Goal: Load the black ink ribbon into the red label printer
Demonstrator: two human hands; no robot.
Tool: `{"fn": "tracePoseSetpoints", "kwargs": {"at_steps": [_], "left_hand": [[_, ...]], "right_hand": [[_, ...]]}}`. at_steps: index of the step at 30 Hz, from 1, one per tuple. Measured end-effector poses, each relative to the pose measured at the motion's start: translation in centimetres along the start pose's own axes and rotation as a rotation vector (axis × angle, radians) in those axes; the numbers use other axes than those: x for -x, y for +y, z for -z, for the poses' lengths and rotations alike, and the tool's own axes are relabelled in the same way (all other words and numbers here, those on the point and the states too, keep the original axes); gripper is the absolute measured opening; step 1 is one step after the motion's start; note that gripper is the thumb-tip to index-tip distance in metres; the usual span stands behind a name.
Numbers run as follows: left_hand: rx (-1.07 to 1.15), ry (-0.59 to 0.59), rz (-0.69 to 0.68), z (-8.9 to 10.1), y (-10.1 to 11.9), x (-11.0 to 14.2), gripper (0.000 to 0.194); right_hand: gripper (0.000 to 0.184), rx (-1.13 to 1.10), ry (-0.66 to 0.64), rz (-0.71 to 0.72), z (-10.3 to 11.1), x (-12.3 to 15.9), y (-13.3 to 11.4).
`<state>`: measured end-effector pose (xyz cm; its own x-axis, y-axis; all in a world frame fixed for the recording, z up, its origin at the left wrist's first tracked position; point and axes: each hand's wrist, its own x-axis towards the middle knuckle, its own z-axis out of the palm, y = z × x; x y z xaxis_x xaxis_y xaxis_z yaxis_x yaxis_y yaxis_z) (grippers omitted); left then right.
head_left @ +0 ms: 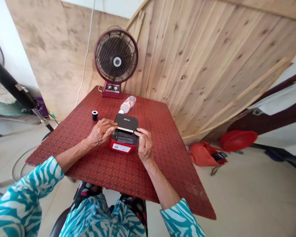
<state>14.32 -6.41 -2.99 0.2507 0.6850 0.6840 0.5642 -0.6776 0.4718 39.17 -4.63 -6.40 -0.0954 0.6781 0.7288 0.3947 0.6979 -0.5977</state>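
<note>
A small receipt or label printer (pixel 126 119) with a black top and red base lies on the patterned red table. A white strip runs across its top, and the dark recess in front of it shows a grey-black flap. White labels cover part of the red front side. My left hand (pixel 102 131) grips the left edge near the strip, its fingers bent together. At the right edge, my right hand (pixel 144 141) is closed with thumb and fingertips on the printer's side. A small black roll with a white end (pixel 94 115) stands upright left of the printer.
A clear plastic bottle (pixel 128 104) lies on its side behind the printer. A dark red fan (pixel 116 59) stands at the back of the red table (pixel 162 171). To the right on the floor are a red bag (pixel 203 154) and a red basin (pixel 238 139).
</note>
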Motion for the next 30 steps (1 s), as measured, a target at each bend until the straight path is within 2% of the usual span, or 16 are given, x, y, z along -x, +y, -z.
{"fn": "tracePoseSetpoints", "kwargs": {"at_steps": [2, 6, 9, 12, 18, 21, 25, 30], "left_hand": [[0.159, 0.076, 0.154, -0.4, 0.1, 0.0, 0.047], [0.525, 0.224, 0.508, -1.6, -0.1, -0.1, 0.033], [0.674, 0.27, 0.626, -2.1, -0.6, -0.6, 0.046], [0.704, 0.271, 0.693, -2.2, -1.1, -1.1, 0.051], [0.742, 0.15, 0.767, -1.8, -0.6, -1.1, 0.051], [0.826, 0.126, 0.768, -1.4, 0.2, -0.3, 0.054], [0.851, 0.074, 0.744, -0.9, 0.5, 0.6, 0.062], [0.846, 0.062, 0.786, -1.3, 0.5, 0.6, 0.07]], "right_hand": [[0.039, -0.043, 0.021, -0.095, -0.2, -0.2, -0.2], [0.026, -0.196, 0.085, -0.282, -1.0, -0.8, -0.3], [0.034, -0.343, 0.106, -0.461, -1.6, -1.5, -0.1], [0.041, -0.386, 0.059, -0.592, -1.8, -2.1, 0.1], [0.037, -0.367, 0.034, -0.554, -1.5, -2.2, -0.4], [0.039, -0.5, 0.111, -0.669, -2.1, -0.9, -0.3], [0.051, -0.651, 0.297, -0.789, -3.4, 1.3, 0.5], [0.051, -0.58, 0.277, -0.817, -3.8, 2.4, 1.2]]}}
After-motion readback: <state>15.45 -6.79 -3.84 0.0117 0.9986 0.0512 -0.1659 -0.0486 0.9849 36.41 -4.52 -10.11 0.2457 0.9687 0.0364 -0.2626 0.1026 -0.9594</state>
